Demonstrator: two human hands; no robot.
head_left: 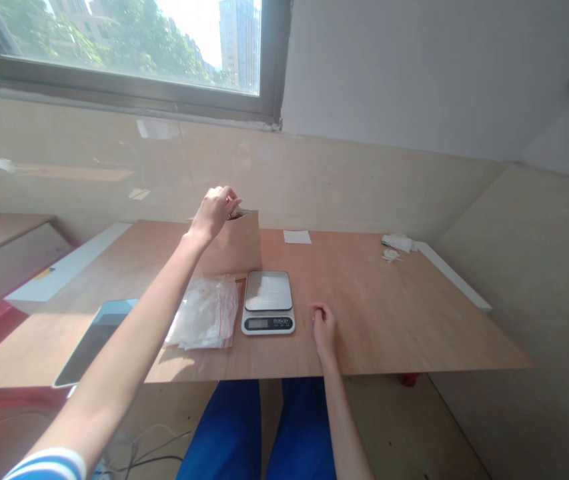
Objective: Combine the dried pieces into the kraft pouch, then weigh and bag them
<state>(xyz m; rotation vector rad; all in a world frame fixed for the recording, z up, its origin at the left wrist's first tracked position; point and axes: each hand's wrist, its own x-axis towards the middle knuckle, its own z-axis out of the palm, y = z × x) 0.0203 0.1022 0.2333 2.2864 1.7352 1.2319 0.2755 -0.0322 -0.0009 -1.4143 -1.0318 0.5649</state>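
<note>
My left hand point(217, 208) reaches out over the wooden table point(389, 313) and its fingers are closed at the open top edge of a brown paper bag point(237, 248) that stands upright behind the scale. What the fingers pinch, apart from the bag's rim, I cannot make out. A small digital kitchen scale point(268, 301) with a steel platform sits in front of the bag. A pile of clear zip bags with red seals point(204, 312) lies left of the scale. My right hand point(324, 327) rests on the table right of the scale, fingers loosely curled, holding nothing.
A tablet with a dark screen point(95, 340) lies at the table's left front. A white paper slip point(297, 237) and some crumpled white bits point(397, 245) lie at the back. Tiled walls close the back and right; cables run on the floor.
</note>
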